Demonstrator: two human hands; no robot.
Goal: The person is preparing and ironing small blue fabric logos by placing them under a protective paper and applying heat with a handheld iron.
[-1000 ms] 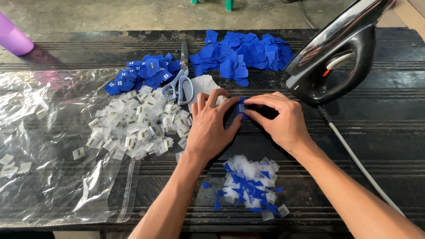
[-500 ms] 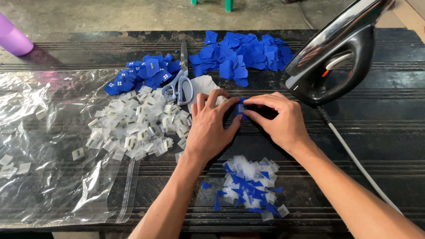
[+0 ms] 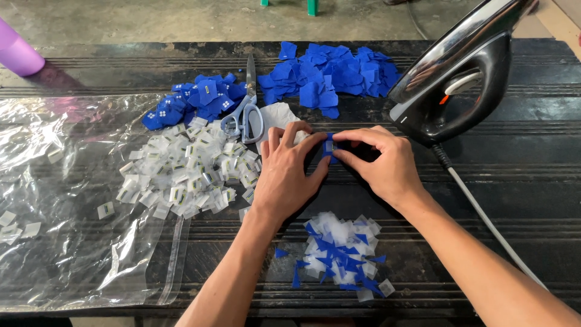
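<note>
My left hand (image 3: 289, 172) and my right hand (image 3: 380, 165) meet at the middle of the dark table (image 3: 514, 200). Between their fingertips they pinch a small blue fabric piece (image 3: 329, 147) with a pale label on it. A heap of small white labels (image 3: 187, 171) lies just left of my left hand. Below my hands sits a pile of blue and white scraps (image 3: 339, 252). Most of the held piece is hidden by my fingers.
Blue fabric squares (image 3: 330, 74) are piled at the back; a second blue pile (image 3: 196, 104) carries labels. Scissors (image 3: 247, 108) lie between them. A black iron (image 3: 463, 72) stands at right, its cord (image 3: 484, 215) trailing forward. A clear plastic bag (image 3: 66, 206) covers the left; a purple cup (image 3: 17, 53) sits far left.
</note>
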